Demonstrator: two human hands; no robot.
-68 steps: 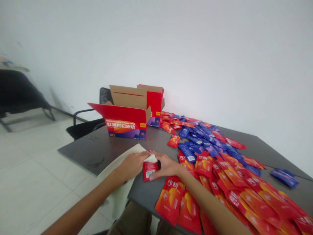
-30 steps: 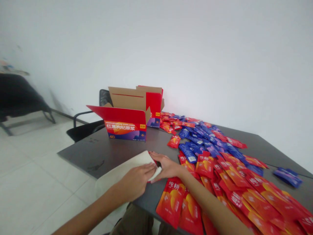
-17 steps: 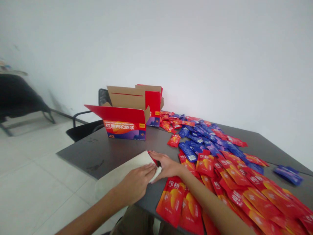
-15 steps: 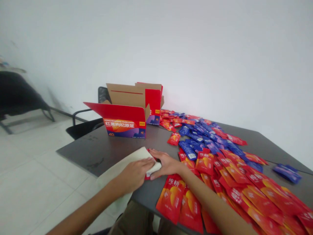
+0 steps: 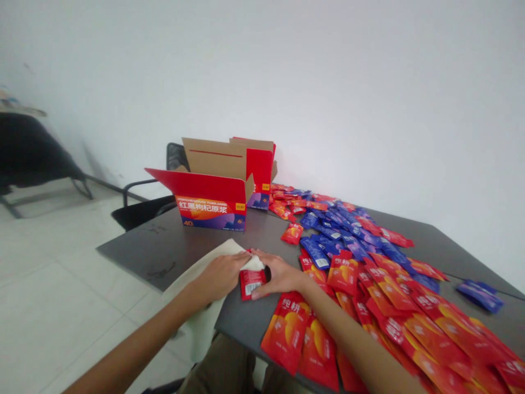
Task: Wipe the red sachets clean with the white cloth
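My left hand (image 5: 219,276) rests on a cream cloth (image 5: 200,290) that hangs over the near edge of the grey table (image 5: 164,246), its fingers gathering the cloth. A red sachet (image 5: 251,284) lies between my hands, with its white barcode side up and a fold of cloth over its top edge. My right hand (image 5: 279,276) spans that sachet's right side, thumb below and fingers above. Red sachets (image 5: 287,334) lie directly below my right forearm, and more fan out to the right.
An open red-printed carton (image 5: 211,213) and a second carton (image 5: 258,175) stand at the back of the table. A heap of blue and red sachets (image 5: 340,230) spreads to their right, and a blue bundle (image 5: 479,297) lies farther right. Black chairs stand behind the table.
My left hand has drawn the cloth leftward, uncovering the red sachet that it mostly hid. My right hand stays almost in place beside the sachet.
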